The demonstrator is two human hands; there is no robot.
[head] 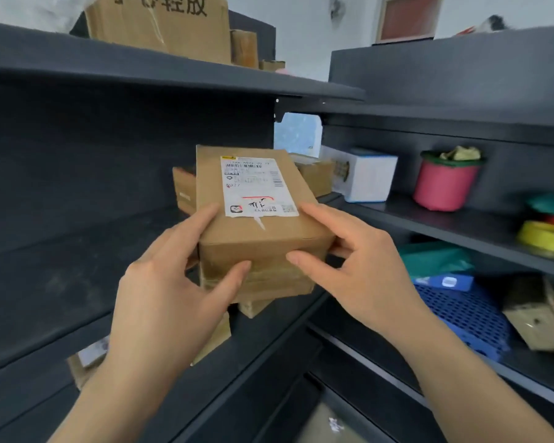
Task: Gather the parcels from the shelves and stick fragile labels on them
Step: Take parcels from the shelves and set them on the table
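Note:
A brown cardboard parcel (pixel 263 238) with a white shipping label on its top is in front of the dark shelves. My left hand (pixel 173 282) grips its left near corner, thumb on the front face and fingers up the side. From the right, my right hand (pixel 355 266) holds its other corner, index finger along the top edge and thumb on the front. The parcel rests on another cardboard box (pixel 269 289) beneath it, partly hidden. Behind it on the shelf stand two more small cardboard parcels (pixel 184 190), (pixel 317 180).
A large printed carton (pixel 160 20) sits on the top shelf (pixel 173 71). On the right shelf stand a white box (pixel 368 177), a pink pot (pixel 445 183) and tape rolls (pixel 544 235). Lower down are a blue perforated crate (pixel 461 311) and a green bag (pixel 435 257).

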